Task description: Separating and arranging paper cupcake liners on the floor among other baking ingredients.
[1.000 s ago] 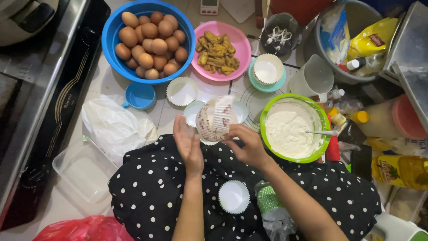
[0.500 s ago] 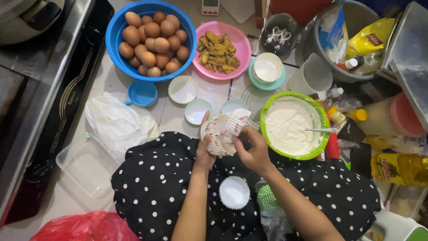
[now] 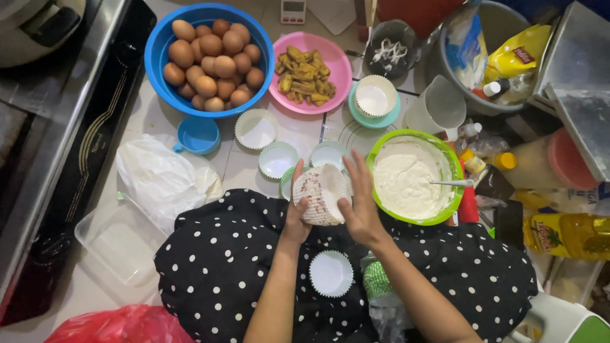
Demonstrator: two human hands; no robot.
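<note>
A stack of white paper cupcake liners is held between both hands over my lap. My left hand cups it from the left and below. My right hand presses on its right side with fingers stretched up. One single liner lies on my black polka-dot dress. Just beyond the hands, liners sit in small cups on the floor. A green bowl of white batter with a spoon stands right of my right hand.
A blue bowl of brown eggs and a pink bowl of fried pieces stand further off. A white plastic bag and a clear container lie left. Bottles, a jug and yellow oil crowd the right.
The liner stack came down toward my lap and turned on its side. My left hand closed onto it from below, and my right hand slid up its right side.
</note>
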